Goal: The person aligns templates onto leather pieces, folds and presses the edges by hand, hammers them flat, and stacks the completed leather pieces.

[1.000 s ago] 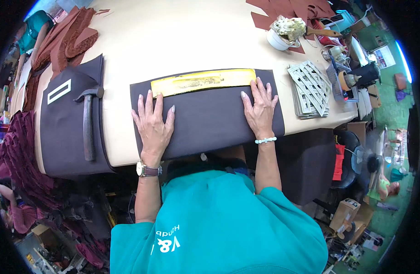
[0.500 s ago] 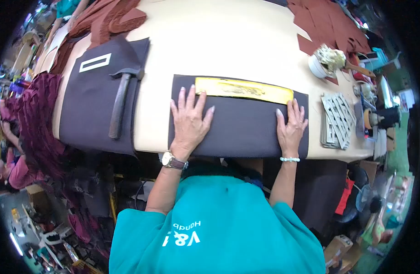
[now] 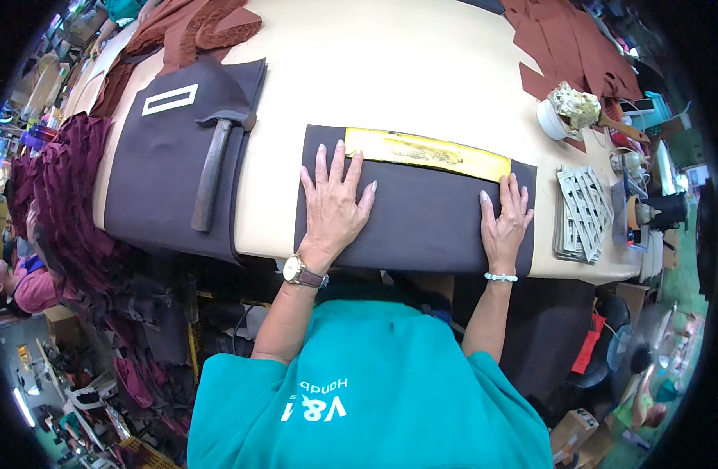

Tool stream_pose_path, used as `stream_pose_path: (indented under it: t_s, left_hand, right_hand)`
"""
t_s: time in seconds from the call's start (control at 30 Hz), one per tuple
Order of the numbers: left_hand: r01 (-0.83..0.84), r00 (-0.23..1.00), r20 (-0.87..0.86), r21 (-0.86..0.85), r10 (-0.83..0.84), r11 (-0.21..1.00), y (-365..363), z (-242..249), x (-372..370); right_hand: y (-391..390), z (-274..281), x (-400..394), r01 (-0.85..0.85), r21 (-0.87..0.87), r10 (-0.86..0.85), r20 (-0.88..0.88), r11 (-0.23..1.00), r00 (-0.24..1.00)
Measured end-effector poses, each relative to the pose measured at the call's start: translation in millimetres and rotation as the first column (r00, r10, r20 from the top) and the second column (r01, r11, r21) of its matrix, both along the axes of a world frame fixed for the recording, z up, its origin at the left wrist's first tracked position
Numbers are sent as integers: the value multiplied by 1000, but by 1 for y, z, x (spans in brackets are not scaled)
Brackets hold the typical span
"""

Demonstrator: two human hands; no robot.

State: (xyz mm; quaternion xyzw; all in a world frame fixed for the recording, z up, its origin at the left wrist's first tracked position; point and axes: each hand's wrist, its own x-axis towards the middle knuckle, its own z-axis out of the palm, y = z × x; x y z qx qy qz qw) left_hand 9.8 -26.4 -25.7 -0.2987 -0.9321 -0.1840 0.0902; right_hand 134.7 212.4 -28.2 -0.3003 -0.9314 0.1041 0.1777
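Note:
My left hand lies flat with its fingers spread on a dark sheet of leather-like material. Its fingertips reach the left end of a long yellow strip with dark smears, which lies along the sheet's far edge. At the strip's right end, my right hand also rests flat on the sheet, fingertips close to or touching the strip's lower corner. Both hands are open and grip nothing. The sheet hangs over the table's near edge.
To the left, a hammer and a white rectangular frame rest on dark sheets. A white bowl, a brush and stacked metal lattice plates stand at right. Brown pieces lie at the far right.
The whole view has shifted slightly, so the table things appear a little further right. Both hands stay flat on the sheet by the strip's ends.

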Motion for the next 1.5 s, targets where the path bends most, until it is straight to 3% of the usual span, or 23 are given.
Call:
stream_pose_path:
  t_s: [0.43, 1.13, 1.5]
  left_hand:
    - [19, 1000, 18, -52, -18, 998, 1, 6, 0]
    - [39, 999, 5, -91, -38, 995, 0, 0, -2]
    - [49, 999, -23, -14, -49, 999, 0, 5, -3]
  right_hand:
    - [-2, 1, 2, -3, 3, 3, -110, 1000, 994]
    - [-6, 5, 1, 31, -24, -33, -70, 999, 997]
    - [-3, 4, 0, 21, 9, -20, -50, 1000, 999]
